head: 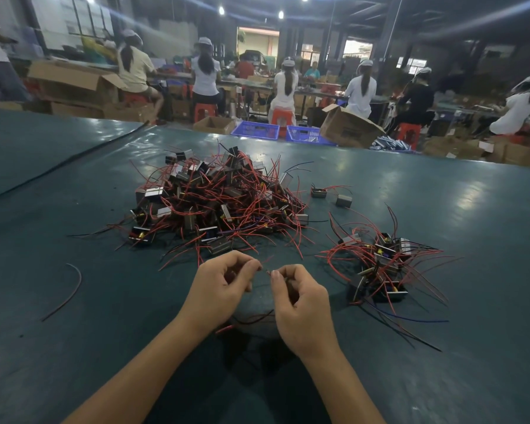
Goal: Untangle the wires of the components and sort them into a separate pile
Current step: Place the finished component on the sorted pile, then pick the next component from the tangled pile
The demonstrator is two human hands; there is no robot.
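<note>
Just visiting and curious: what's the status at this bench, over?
Both busy: left hand and right hand pinch thin red wire between them. Ahead, big tangled pile; at right, smaller pile. Nothing between hands and smaller pile.

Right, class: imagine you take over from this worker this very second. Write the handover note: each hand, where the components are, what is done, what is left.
Left hand and right hand: both pinch a thin red wire between their fingertips, above the green table.
Large tangled pile of wired components: mid-table, beyond the hands.
Smaller sorted pile: to the right.
Loose components: two, between the piles. A stray wire lies far left.
Done: a small share sorted.
Left: most of the large pile.
</note>
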